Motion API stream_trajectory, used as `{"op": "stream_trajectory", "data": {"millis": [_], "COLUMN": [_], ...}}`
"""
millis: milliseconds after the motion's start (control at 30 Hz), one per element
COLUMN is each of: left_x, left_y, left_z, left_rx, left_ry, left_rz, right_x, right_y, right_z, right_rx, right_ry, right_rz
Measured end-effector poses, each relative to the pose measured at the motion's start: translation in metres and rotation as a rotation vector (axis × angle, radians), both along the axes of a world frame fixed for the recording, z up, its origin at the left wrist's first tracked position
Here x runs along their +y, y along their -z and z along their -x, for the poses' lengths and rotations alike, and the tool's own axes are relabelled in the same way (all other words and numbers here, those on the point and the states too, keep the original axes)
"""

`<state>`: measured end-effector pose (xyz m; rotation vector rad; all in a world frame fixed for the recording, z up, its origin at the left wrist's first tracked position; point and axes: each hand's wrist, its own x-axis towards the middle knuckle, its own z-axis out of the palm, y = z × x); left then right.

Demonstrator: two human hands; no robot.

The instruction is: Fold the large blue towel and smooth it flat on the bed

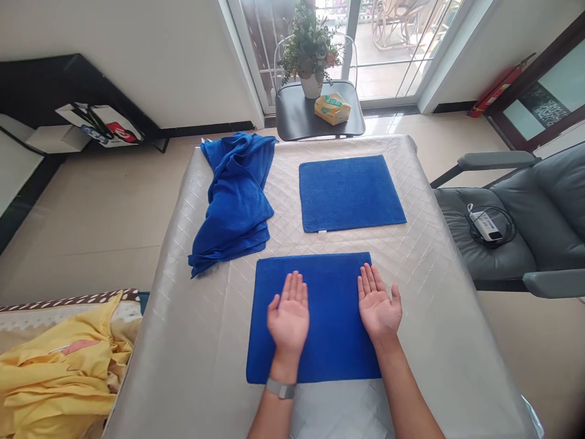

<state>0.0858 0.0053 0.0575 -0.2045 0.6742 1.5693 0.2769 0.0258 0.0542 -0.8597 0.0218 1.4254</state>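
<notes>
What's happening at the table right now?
A person holds the left hand and right hand open, palms up and empty, over the near towel, which lies flat at the front of the table. The far towel lies flat behind it, apart. A heap of towels sits at the back left.

I am seeing a royal-blue rectangular terry towel [333, 286] lying on a silvery diamond-quilted table cover [214, 341], a matching blue towel heap [237, 195], and a yellow crumpled cloth [59, 378].
</notes>
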Motion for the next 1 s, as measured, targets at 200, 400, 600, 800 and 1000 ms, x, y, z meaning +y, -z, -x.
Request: {"op": "stream_trajectory", "data": {"millis": [200,400,600,800,1000], "left_x": [-0.023,-0.032,-0.017,0.039,0.06], "left_y": [0.002,-0.005,-0.02,-0.015,-0.01], "left_z": [0.077,0.076,0.02,-0.09,-0.117], "left_rx": [0.191,0.233,0.109,-0.228,-0.269], "left_ry": [-0.215,-0.249,-0.133,0.162,0.202], "left_rz": [-0.01,0.013,-0.013,-0.014,0.032], "right_x": [0.001,0.018,0.038,0.037,0.038], "right_y": [-0.004,-0.012,-0.002,0.008,0.005], "right_z": [0.001,0.003,0.002,-0.001,-0.004], "right_rx": [-0.002,0.017,0.02,-0.006,-0.005], "right_ry": [0.024,0.035,0.029,0.006,-0.003], "right_rz": [0.025,-0.018,-0.018,-0.06,-0.039]}}
